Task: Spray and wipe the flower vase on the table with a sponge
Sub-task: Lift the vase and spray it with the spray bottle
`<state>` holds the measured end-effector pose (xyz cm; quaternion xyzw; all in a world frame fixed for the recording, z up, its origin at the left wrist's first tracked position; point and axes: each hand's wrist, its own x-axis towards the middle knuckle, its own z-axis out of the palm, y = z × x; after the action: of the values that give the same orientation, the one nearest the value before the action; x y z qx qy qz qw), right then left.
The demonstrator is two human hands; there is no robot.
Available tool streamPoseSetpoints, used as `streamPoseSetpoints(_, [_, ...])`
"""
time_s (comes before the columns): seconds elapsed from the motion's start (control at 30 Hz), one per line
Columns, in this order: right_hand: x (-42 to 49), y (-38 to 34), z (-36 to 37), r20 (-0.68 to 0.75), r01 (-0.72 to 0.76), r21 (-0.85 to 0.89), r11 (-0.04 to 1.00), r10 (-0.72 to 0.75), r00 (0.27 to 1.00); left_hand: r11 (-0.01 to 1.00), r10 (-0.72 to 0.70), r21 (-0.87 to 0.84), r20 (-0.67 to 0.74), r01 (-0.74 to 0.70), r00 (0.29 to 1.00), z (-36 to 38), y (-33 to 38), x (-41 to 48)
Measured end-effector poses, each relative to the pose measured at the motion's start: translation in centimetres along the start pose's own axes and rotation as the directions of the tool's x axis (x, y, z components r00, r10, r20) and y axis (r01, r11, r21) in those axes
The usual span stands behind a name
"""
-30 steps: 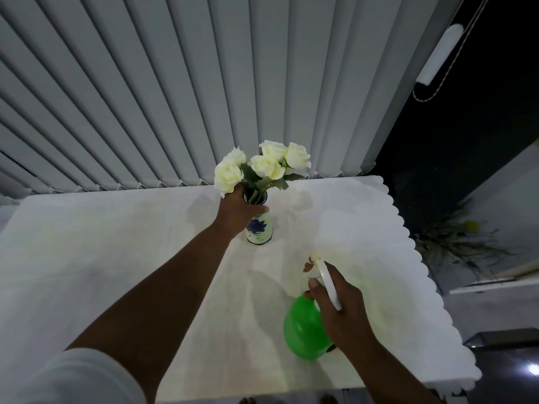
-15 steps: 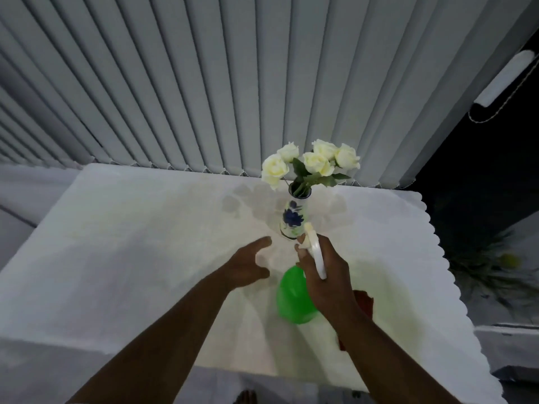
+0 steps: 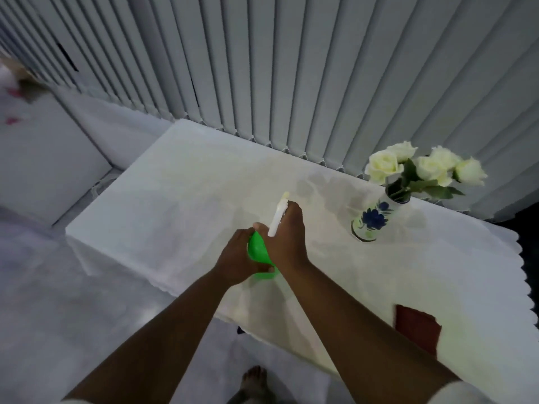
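Observation:
A white flower vase (image 3: 372,221) with a blue flower pattern stands upright at the back right of the table (image 3: 180,193), holding white roses (image 3: 423,167). Nobody touches it. Left of it, above the table's middle, both my hands hold a green spray bottle (image 3: 258,253) with a white nozzle head (image 3: 278,214). My right hand (image 3: 284,237) grips the neck and trigger. My left hand (image 3: 237,260) cups the green body from the left. A dark red sponge (image 3: 417,328) lies flat near the table's front right.
The table wears a white cloth with a scalloped edge (image 3: 522,287). Grey vertical blinds (image 3: 262,68) hang right behind it. My bare foot (image 3: 253,383) stands on the pale floor below the front edge.
My left hand let go of the vase and closed on the green bottle. The bottle moved left, away from the vase. The view swung left, so the vase now sits at the right.

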<state>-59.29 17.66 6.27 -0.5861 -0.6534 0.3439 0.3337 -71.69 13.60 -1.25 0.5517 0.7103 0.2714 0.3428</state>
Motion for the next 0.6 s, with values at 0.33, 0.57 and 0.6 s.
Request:
streamPoseSetpoints(0.33, [0.9,0.3,1.6,0.019,0.012,0.002,1.0,-0.012,1.0,0.996,-0.012,-0.089,0.024,0.014,1.0,-0.6,-1.8,0.7])
streamPoseSetpoints(0.57, [-1.3,5.7,-4.8,0.049,-0.059,-0.036,0.998,0.061,0.997,0.98,-0.194,-0.08,-0.217,0.181,0.957,2.7,-3.0,-5.0])
streamPoseSetpoints(0.6, [-1.8,7.1,-6.4,0.034,-0.087,-0.042,0.995,0.088,0.996,0.982,-0.185,-0.079,-0.252,0.17,0.95,3.7,-2.9,-6.4])
